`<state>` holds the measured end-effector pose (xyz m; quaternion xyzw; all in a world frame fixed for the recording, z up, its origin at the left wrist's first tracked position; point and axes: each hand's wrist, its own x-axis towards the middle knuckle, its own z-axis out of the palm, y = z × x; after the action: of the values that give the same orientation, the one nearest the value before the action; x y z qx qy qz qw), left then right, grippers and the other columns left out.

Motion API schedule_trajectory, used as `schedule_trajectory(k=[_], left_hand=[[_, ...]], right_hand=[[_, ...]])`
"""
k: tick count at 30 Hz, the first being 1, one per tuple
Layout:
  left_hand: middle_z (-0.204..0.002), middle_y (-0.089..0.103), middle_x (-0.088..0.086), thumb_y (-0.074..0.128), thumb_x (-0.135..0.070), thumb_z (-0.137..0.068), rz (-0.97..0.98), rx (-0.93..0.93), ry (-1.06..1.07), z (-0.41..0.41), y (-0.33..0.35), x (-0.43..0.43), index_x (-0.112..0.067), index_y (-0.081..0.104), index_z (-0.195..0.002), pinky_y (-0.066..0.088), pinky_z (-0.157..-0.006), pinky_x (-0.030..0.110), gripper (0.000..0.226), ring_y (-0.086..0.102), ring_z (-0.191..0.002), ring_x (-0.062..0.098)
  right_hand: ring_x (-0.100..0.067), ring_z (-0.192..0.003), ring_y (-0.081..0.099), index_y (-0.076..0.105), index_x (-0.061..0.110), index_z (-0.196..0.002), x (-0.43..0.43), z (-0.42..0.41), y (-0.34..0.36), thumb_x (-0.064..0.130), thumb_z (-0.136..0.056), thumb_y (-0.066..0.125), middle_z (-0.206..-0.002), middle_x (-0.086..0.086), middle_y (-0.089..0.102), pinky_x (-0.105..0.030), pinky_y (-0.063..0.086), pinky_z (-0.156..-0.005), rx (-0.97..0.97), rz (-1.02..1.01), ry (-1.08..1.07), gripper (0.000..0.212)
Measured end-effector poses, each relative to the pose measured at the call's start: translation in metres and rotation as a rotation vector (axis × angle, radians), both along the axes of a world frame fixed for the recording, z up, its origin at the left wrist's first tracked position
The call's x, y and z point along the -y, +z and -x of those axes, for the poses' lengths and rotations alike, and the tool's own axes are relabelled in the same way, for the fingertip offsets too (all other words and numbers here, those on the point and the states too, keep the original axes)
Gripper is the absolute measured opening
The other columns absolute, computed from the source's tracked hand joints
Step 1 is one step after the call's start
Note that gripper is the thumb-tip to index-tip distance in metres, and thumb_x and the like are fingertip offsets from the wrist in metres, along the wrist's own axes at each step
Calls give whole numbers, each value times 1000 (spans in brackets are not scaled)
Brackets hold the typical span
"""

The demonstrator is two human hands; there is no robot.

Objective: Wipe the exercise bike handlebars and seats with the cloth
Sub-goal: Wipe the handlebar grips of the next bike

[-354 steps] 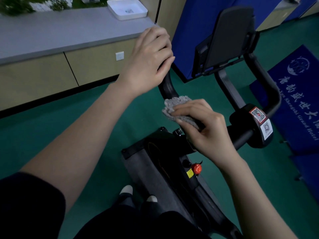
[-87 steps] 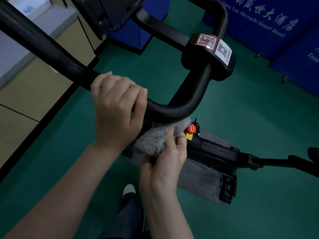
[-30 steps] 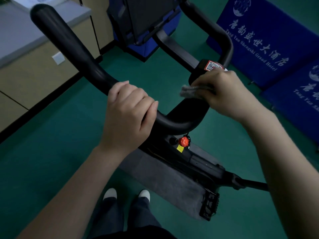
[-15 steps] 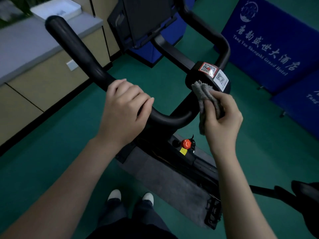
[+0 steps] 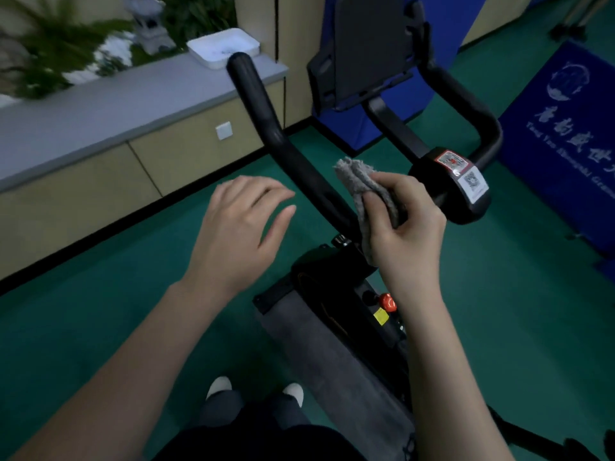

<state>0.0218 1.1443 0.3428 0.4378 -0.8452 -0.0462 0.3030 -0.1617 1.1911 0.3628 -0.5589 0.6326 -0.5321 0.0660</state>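
Note:
The black exercise bike handlebars (image 5: 266,118) curve up from a central hub (image 5: 456,188) with QR stickers; the left bar runs up toward the counter, the right bar (image 5: 472,104) loops round past a dark console back (image 5: 369,48). My right hand (image 5: 406,227) grips a folded grey cloth (image 5: 362,184) just right of the left bar's lower end, beside the hub. My left hand (image 5: 243,227) hovers off the bar to its left, fingers relaxed and spread, holding nothing. No seat shows in this view.
A grey-topped beige counter (image 5: 100,111) with a white tray (image 5: 223,48) and plants runs along the left. Blue banners (image 5: 562,138) stand at the right on green floor. The bike frame with a red knob (image 5: 386,301) sits below the hands, my feet (image 5: 256,390) beside it.
My left hand has let go of the left handlebar and opened beside it. My right hand still holds the cloth, now lower and nearer the left bar. The camera has tilted upward.

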Motion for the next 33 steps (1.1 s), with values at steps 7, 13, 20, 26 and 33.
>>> schedule_trajectory(k=[7, 13, 20, 26, 33], left_hand=[[-105, 65, 3, 50, -27, -97, -186, 144, 236, -72, -23, -26, -9, 65, -108, 41, -89, 39, 26, 58, -100, 26], [-110, 64, 4, 54, -27, -95, -305, 172, 448, -153, -43, -68, -9, 64, -114, 40, -90, 40, 28, 58, -103, 26], [-130, 57, 4, 48, -38, -96, -498, 193, 697, -257, -76, -150, -12, 54, -130, 34, -101, 38, 43, 51, -120, 25], [-148, 40, -3, 42, -49, -95, -648, 175, 895, -326, -107, -235, -20, 39, -143, 21, -112, 32, 56, 34, -136, 15], [-149, 39, -6, 39, -55, -95, -775, 105, 1082, -371, -134, -330, -23, 36, -144, 11, -117, 33, 59, 25, -142, 12]], right_hand=[[-16, -94, 60, 68, 15, -99, 11, -59, 0, 7, -86, 61, -91, 18, 58, -16, 42, -82, -9, -30, 238, 17], [-16, -93, 60, 68, 13, -99, 8, -127, -7, 5, -86, 62, -90, 17, 59, -11, 41, -82, -10, -95, 426, 17], [-14, -93, 61, 67, 23, -96, -29, -229, -17, 7, -86, 63, -92, 11, 65, -19, 44, -82, 24, -238, 664, 20], [-12, -88, 63, 64, 31, -91, -71, -313, -28, 7, -86, 63, -90, 8, 68, -23, 46, -79, 75, -338, 832, 24], [-6, -90, 63, 63, 37, -92, -124, -392, -47, 10, -87, 64, -95, 8, 67, -20, 48, -80, 38, -417, 1043, 27]])
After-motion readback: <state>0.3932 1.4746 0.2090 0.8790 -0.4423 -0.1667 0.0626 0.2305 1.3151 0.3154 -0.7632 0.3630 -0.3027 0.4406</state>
